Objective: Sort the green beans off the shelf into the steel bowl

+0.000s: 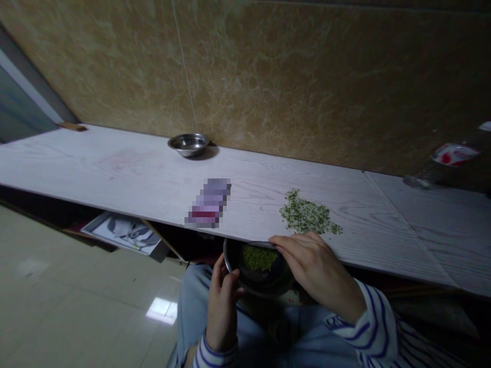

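Mung beans (259,257) lie heaped inside a dark metal bowl (264,282), which you hold just below the table's front edge. Your left hand (223,306) grips the bowl's left side, its fingers (219,273) curled around the rim. Your right hand (316,271) lies across the far rim, its fingers (291,244) closed over it. On the pale wood-grain table (115,168), a scattered green pile (309,214) lies just beyond your right hand. Farther left are a blurred packet (209,203) and, near the wall, a small steel bowl (188,144).
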Motion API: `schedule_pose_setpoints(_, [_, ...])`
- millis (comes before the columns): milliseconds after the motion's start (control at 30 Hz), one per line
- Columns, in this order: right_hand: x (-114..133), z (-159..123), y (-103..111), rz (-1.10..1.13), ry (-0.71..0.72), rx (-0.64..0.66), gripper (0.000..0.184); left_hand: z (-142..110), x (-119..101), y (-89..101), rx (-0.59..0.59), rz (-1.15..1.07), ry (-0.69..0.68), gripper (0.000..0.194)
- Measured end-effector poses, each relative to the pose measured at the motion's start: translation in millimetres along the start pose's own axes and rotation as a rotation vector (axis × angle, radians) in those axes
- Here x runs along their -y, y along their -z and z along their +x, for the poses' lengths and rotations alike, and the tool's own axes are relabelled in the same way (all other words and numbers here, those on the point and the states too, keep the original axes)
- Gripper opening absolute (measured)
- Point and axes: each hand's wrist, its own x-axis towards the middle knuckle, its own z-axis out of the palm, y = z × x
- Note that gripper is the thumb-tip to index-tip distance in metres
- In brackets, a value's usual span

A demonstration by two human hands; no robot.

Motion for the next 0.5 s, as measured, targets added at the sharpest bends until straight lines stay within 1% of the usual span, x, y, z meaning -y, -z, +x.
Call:
schedule_pose_setpoints(100, [0.2, -9.9, 2.5, 0.020, 0.013, -0.046, 0.025, -3.7, -0.1, -2.3, 0.024, -0.025, 0.029, 0.039])
schedule_pose_setpoints(167, [-5.2, -18.8, 2.2, 0.008, -0.019, -0.114, 0.023, -7.6, 2.1, -5.5, 0.047, -0.048, 0.063, 0.050])
schedule_pose_setpoints(200, [-9.6, -23.8, 2.2, -0.007, -0.046, -0.152, 0.024, -9.5, 4.5, -7.5, 0.033, -0.049, 0.065, 0.053])
schedule_pose_setpoints(267, [-21.0, -33.9, 3.7, -0.035, -0.102, -0.214, 0.026, -12.5, 11.2, -11.5, 0.031, -0.069, 0.079, 0.054])
schedule_pose_setpoints(400, [-45.1, -49.5, 13.4, -0.109, -0.201, -0.314, 0.029, -15.3, 25.3, -18.3, 0.122, -0.093, 0.132, 0.054])
schedule_pose_setpoints(500, [-54.9, -53.7, 19.8, -0.146, -0.223, -0.330, 0.030, -17.3, 29.7, -23.3, 0.166, -0.088, 0.140, 0.053])
